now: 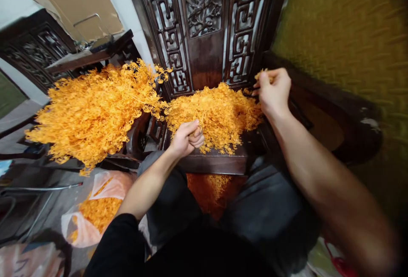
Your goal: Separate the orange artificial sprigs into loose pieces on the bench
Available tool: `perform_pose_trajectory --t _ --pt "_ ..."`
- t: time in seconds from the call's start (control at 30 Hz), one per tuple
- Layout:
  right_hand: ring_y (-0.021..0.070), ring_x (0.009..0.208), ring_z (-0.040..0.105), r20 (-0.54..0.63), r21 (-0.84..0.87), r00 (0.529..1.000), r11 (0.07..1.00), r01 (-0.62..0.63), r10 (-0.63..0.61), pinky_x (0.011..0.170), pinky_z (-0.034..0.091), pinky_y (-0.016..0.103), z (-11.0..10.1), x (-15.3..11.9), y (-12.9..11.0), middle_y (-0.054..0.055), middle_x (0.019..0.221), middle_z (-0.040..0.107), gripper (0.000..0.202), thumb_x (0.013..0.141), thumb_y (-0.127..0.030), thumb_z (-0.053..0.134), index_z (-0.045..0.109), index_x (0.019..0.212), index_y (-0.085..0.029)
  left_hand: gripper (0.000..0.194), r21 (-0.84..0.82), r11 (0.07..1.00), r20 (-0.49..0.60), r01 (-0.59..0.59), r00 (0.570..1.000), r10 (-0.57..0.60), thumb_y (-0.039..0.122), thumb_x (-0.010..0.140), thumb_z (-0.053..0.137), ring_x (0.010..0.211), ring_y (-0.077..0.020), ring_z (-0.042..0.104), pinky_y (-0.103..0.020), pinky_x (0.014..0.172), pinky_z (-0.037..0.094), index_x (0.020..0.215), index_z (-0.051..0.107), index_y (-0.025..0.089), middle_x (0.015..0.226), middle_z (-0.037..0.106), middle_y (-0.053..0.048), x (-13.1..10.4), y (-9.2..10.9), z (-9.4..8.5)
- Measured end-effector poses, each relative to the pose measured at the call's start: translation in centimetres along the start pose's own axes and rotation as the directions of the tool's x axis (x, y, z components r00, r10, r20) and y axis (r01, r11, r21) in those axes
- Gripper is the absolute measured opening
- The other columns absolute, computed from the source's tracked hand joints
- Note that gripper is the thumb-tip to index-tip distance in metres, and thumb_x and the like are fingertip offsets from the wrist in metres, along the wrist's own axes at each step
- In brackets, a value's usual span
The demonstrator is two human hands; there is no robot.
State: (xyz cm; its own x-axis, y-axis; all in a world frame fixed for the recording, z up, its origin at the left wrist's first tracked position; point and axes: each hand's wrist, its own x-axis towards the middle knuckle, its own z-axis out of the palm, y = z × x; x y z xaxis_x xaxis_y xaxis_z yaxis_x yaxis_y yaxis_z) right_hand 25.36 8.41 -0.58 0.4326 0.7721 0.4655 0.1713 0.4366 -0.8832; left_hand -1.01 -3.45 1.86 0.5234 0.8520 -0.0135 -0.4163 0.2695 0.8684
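A pile of curly orange plastic-looking pieces (219, 115) lies on the seat of a dark carved wooden chair (207, 60) in front of me. My left hand (188, 138) is closed at the near left edge of the pile, its fingers pinched; orange bits show around the fingertips. To the right of the pile and higher up, my right hand (276, 89) is closed in a pinch on a small orange piece (263, 75). The lower fingers of that hand are partly hidden.
A larger orange heap (95, 107) rises at the left beside the chair's arm. Below it, a pinkish plastic bag (87, 230) on the floor holds more orange pieces. A yellowish textured surface (344, 26) stands at the right. Another carved chair is at the far left.
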Motion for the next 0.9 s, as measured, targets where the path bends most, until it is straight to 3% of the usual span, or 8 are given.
perform_pose_trajectory --t 0.07,0.13,0.27,0.37,0.47,0.53,0.63,0.9 --pt "0.0123 0.068 0.057 0.080 0.089 0.991 0.990 -0.112 0.105 0.056 0.048 0.028 -0.5 0.0 -0.3 0.010 0.100 0.066 0.032 0.087 -0.042 0.073 0.049 0.089 -0.021 0.051 0.137 0.985 -0.076 -0.103 0.991 0.114 0.059 0.088 0.069 0.039 -0.0048 0.017 -0.021 0.042 0.016 0.062 0.051 0.019 0.046 0.020 0.011 0.3 -0.1 -0.3" --pt "0.0129 0.067 0.059 0.204 0.154 0.975 0.980 -0.123 0.090 0.053 0.050 0.028 -0.1 -1.3 -1.7 0.007 0.098 0.067 0.031 0.084 -0.039 0.076 0.050 0.089 -0.023 0.055 0.299 0.939 -0.138 -0.168 0.966 0.217 0.069 0.084 0.069 0.039 -0.0050 0.020 -0.022 0.042 0.017 0.068 0.057 0.018 0.045 0.026 0.011 0.7 -0.4 -0.5" --pt "0.0118 0.055 0.049 0.309 0.195 0.948 0.981 0.014 -0.075 0.046 0.041 0.026 1.4 -4.7 -5.2 0.002 0.080 0.059 0.010 0.091 -0.033 0.063 0.057 0.093 -0.025 0.064 0.662 0.735 -0.186 -0.144 0.919 0.347 0.080 0.085 0.058 0.046 -0.0077 0.032 -0.026 0.047 0.024 0.069 0.062 0.017 0.050 0.038 0.006 1.0 -0.9 -0.8" --pt "0.0134 0.056 0.046 0.294 0.119 0.914 0.960 0.255 -0.279 0.050 0.038 0.030 1.2 -6.3 -7.1 0.003 0.074 0.053 0.017 0.097 -0.033 0.053 0.067 0.091 -0.024 0.065 0.836 0.539 -0.151 -0.107 0.898 0.413 0.079 0.089 0.051 0.050 -0.0093 0.034 -0.028 0.051 0.024 0.064 0.056 0.019 0.052 0.036 0.006 0.8 -1.1 -0.9" --pt "0.0176 0.064 0.052 0.328 0.041 0.783 0.836 0.548 -0.529 0.060 0.043 0.035 0.6 -7.3 -8.6 0.005 0.073 0.056 0.020 0.098 -0.032 0.056 0.072 0.091 -0.023 0.062 0.914 0.387 -0.078 -0.118 0.888 0.454 0.071 0.092 0.052 0.051 -0.0093 0.033 -0.029 0.054 0.024 0.058 0.042 0.021 0.052 0.032 0.006 0.7 -1.1 -0.8" --pt "0.0179 0.066 0.054 0.428 0.039 0.670 0.753 0.657 -0.607 0.061 0.043 0.035 0.4 -7.8 -9.2 0.005 0.074 0.059 0.015 0.096 -0.031 0.062 0.073 0.090 -0.022 0.058 0.939 0.319 -0.041 -0.125 0.883 0.468 0.064 0.094 0.054 0.051 -0.0094 0.034 -0.029 0.055 0.025 0.058 0.040 0.021 0.052 0.033 0.006 0.7 -1.1 -0.7" --pt "0.0162 0.066 0.055 0.600 0.043 0.545 0.704 0.709 -0.585 0.060 0.041 0.032 0.6 -8.2 -9.4 0.004 0.075 0.061 0.013 0.093 -0.032 0.070 0.073 0.089 -0.020 0.050 0.963 0.239 -0.010 -0.120 0.877 0.481 0.056 0.095 0.054 0.050 -0.0100 0.037 -0.029 0.056 0.027 0.061 0.044 0.021 0.051 0.037 0.006 0.8 -1.1 -0.7" --pt "0.0162 0.070 0.056 0.757 0.002 0.480 0.737 0.676 -0.443 0.064 0.042 0.030 0.2 -7.6 -8.9 0.003 0.081 0.062 0.034 0.094 -0.047 0.073 0.072 0.111 -0.017 0.037 0.989 0.140 -0.022 -0.055 0.868 0.496 0.041 0.090 0.063 0.050 -0.0112 0.045 -0.026 0.058 0.035 0.062 0.052 0.020 0.049 0.046 0.005 0.7 -1.3 -0.8"
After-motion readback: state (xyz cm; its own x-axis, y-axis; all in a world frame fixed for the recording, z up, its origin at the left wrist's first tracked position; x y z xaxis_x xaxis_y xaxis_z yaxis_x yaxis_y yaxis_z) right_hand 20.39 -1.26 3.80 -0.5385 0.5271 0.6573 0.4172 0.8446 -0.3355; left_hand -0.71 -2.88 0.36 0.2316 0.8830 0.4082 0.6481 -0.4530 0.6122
